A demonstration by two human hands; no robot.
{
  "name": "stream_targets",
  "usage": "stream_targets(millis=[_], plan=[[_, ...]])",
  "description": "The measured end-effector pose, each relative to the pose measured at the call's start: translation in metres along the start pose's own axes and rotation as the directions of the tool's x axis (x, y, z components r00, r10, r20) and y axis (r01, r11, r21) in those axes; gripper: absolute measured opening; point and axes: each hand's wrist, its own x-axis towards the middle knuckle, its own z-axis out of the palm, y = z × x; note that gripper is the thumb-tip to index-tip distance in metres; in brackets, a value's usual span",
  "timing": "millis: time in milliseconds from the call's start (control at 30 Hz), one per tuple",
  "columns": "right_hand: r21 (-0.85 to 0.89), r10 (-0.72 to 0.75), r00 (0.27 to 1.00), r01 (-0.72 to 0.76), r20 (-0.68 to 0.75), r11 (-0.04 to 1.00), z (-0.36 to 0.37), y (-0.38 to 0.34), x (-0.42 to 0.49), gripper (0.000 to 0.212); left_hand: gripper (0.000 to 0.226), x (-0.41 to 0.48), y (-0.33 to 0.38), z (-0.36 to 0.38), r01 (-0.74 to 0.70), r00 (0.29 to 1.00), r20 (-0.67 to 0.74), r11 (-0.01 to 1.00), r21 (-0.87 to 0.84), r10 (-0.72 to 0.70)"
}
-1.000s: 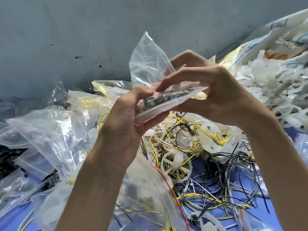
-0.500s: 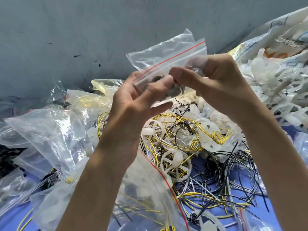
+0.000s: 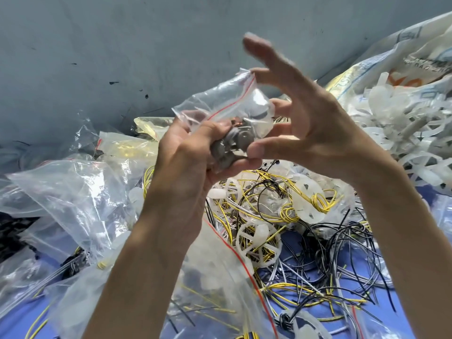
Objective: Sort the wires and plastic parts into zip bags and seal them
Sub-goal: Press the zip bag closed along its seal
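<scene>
A small clear zip bag with a red seal line is held up in the middle of the head view. Grey round parts sit bunched in its lower end. My left hand grips that lower end with fingers curled round the parts. My right hand is beside the bag with fingers spread and straight. Its thumb touches the bag's bottom and its index finger reaches to the top corner. Below lies a tangle of yellow, black and grey wires mixed with white plastic wheels.
A larger zip bag holding wires and plastic lies under my left forearm. More clear bags are heaped at the left. A printed sack of white plastic parts fills the right. A grey wall stands behind, blue surface below.
The bag has turned with its seal end upward and the parts have dropped to its bottom. My right hand has let go of the bag and spread its fingers. My left hand now grips the lower end.
</scene>
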Motion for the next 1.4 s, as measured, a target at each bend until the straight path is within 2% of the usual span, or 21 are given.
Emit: stream_targets(millis=[67, 133, 200, 267, 300, 367, 467, 533, 600, 700, 733, 800, 867, 967, 1067, 1267, 1400], plan=[[-0.052, -0.005, 1.0, 0.006, 0.018, 0.999, -0.001, 0.0, 0.001, 0.067, 0.013, 0.0, 0.0, -0.002, 0.026, 1.0, 0.016, 1.0, 0.018, -0.026], [-0.078, 0.005, 0.999, -0.003, 0.036, 0.997, -0.001, 0.001, 0.0, 0.057, 0.01, 0.0, 0.0, -0.003, 0.059, 0.997, 0.052, 0.992, 0.109, -0.065], [-0.071, -0.013, 1.0, 0.015, 0.023, 0.997, 0.0, -0.001, 0.0, 0.052, 0.013, 0.001, 0.003, -0.008, 0.086, 0.989, 0.094, 0.967, 0.239, -0.111], [-0.073, -0.053, 0.999, 0.052, -0.011, 0.996, 0.001, -0.004, 0.001, 0.042, 0.022, 0.002, 0.011, -0.024, 0.008, 0.975, 0.196, 0.894, 0.448, -0.107], [-0.093, -0.067, 0.997, 0.064, -0.03, 0.994, 0.0, -0.006, 0.001, 0.038, 0.029, 0.003, 0.016, -0.035, -0.081, 0.957, 0.272, 0.812, 0.579, -0.098], [-0.147, -0.067, 0.996, 0.058, -0.062, 0.988, -0.002, -0.007, 0.001, 0.031, 0.041, 0.001, 0.027, -0.056, -0.248, 0.902, 0.399, 0.562, 0.789, -0.164], [-0.21, -0.027, 0.996, 0.008, -0.089, 0.978, -0.001, -0.005, 0.001, 0.025, 0.053, -0.003, 0.036, -0.078, -0.288, 0.845, 0.356, 0.221, 0.932, -0.399], [-0.247, -0.008, 0.994, -0.018, -0.105, 0.969, 0.001, -0.003, 0.002, 0.023, 0.055, -0.005, 0.035, -0.079, -0.258, 0.807, 0.277, 0.11, 0.96, -0.521], [-0.245, 0.004, 0.994, -0.032, -0.113, 0.969, 0.004, -0.003, 0.003, 0.02, 0.052, -0.005, 0.032, -0.076, -0.261, 0.792, 0.278, 0.111, 0.959, -0.544], [-0.226, 0.017, 0.994, -0.04, -0.103, 0.973, 0.007, -0.004, 0.003, 0.02, 0.02, -0.004, 0.029, -0.066, -0.307, 0.762, 0.36, 0.189, 0.933, -0.539], [-0.241, 0.019, 0.996, -0.04, -0.092, 0.97, 0.009, -0.004, 0.003, 0.02, 0.018, -0.004, 0.029, -0.063, -0.323, 0.76, 0.392, 0.223, 0.92, -0.519], [-0.299, 0.019, 0.998, -0.036, -0.06, 0.954, 0.011, -0.004, 0.004, 0.019, 0.03, -0.005, 0.027, -0.059, -0.343, 0.771, 0.437, 0.277, 0.898, -0.463], [-0.323, 0.013, 0.999, -0.024, -0.035, 0.946, 0.012, -0.004, 0.004, 0.017, 0.038, -0.006, 0.025, -0.056, -0.369, 0.779, 0.465, 0.292, 0.882, -0.42], [-0.324, 0.016, 0.999, -0.025, -0.029, 0.946, 0.011, -0.005, 0.003, 0.017, 0.037, -0.007, 0.023, -0.051, -0.388, 0.798, 0.452, 0.234, 0.892, -0.399], [-0.333, 0.019, 0.999, -0.029, -0.033, 0.943, 0.009, -0.006, 0.003, 0.017, 0.034, -0.01, 0.021, -0.045, -0.427, 0.788, 0.47, 0.198, 0.882, -0.397], [-0.328, 0.019, 1.0, -0.026, -0.022, 0.944, 0.01, -0.006, 0.003, 0.018, 0.029, -0.013, 0.011, -0.038, -0.411, 0.761, 0.386, 0.072, 0.909, -0.521], [-0.316, 0.018, 1.0, -0.023, -0.02, 0.948, 0.008, -0.007, 0.002, 0.018, 0.023, -0.01, 0.012, -0.04, -0.416, 0.756, 0.419, 0.125, 0.901, -0.503]])
